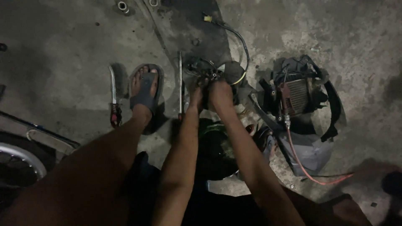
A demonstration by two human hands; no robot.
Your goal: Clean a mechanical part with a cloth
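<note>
Here, at far left, a spoked wheel rim [16, 161] enters the view, resting on the concrete floor [63, 50]. Next right, a curved metal tool with a red handle [113, 98] lies beside a foot in a dark sandal [144, 92]; a long thin rod tool [180, 83] lies just right of the foot. Centre: left hand [196, 97] and right hand [220, 94] meet, side by side, on a dark tangle of wires and small parts [205, 71]. Fingers of both hands are curled down into the bundle, apparently pinching something small; the light is too dim to tell exactly what. A black cable with a pale yellow connector [208, 18] runs up and away from the bundle. Below the forearms sits a dark round basin [215, 152]. Right: a finned metal block in a black plastic shroud [299, 94], loose on the floor, with a red wire [305, 167] trailing from it. Judgement: parts are already off and spread out; work on the wire bundle looks mid-way. No labels or packages are legible; only the yellow connector stands out.
</note>
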